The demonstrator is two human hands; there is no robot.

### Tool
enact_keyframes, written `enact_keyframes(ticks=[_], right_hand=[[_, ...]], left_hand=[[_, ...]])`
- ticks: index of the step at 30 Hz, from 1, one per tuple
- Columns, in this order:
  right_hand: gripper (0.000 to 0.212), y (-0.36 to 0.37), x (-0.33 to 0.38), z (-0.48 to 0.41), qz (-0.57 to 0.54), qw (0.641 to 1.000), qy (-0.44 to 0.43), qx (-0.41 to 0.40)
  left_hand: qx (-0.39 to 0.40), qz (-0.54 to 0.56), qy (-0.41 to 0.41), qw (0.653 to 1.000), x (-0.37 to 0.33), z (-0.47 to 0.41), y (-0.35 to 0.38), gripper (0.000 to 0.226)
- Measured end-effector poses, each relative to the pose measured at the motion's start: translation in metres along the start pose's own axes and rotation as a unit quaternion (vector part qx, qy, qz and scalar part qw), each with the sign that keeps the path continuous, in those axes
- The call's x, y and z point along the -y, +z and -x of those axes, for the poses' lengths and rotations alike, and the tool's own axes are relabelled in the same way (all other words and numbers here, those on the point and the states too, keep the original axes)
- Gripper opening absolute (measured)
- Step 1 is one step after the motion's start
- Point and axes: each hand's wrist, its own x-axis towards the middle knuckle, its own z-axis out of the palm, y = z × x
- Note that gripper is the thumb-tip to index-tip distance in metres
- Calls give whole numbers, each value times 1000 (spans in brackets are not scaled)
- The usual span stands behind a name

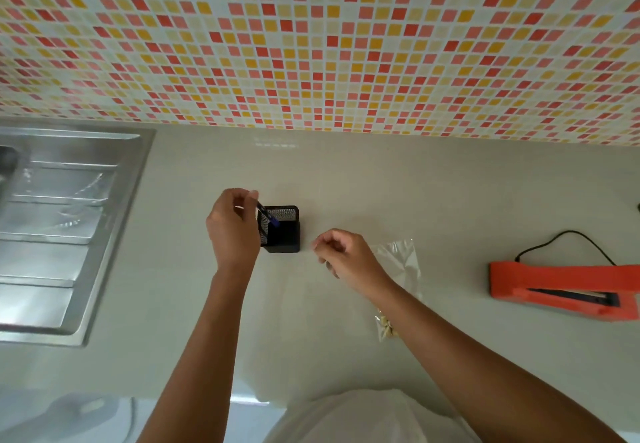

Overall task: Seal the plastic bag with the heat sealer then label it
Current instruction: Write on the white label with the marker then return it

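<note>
A clear plastic bag (401, 262) lies flat on the pale counter, partly under my right forearm, with small yellowish contents (385, 325) at its near end. My left hand (232, 231) pinches a blue pen (267, 214) whose lower end slants into a black mesh pen holder (284, 234). My right hand (341, 252) hovers just right of the holder with fingers loosely curled; whether it pinches anything is unclear. The orange heat sealer (564, 288) rests at the right with its black cord (568, 240) running back.
A steel sink drainboard (59, 228) fills the left side of the counter (346, 179). A mosaic tiled wall (318, 44) rises behind. The counter's near edge runs just in front of my white shirt (363, 418).
</note>
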Motion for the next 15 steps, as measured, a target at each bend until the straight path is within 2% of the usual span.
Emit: enact_keyframes(ticks=[3,5,8,11,15], right_hand=[[22,3,10,7,-36,999,10,38],[28,6,18,10,-98,993,28,56],[32,4,29,10,-251,965,58,45],[27,-6,37,7,-357,933,47,5],[21,-26,34,0,-316,947,23,-56]], left_hand=[[-29,81,-17,996,-28,13,-13,20],[-16,134,-25,990,-45,23,-15,20],[44,195,-32,979,-63,37,-10,22],[146,225,-33,963,-66,51,1,18],[224,194,-26,955,-58,71,24,3]])
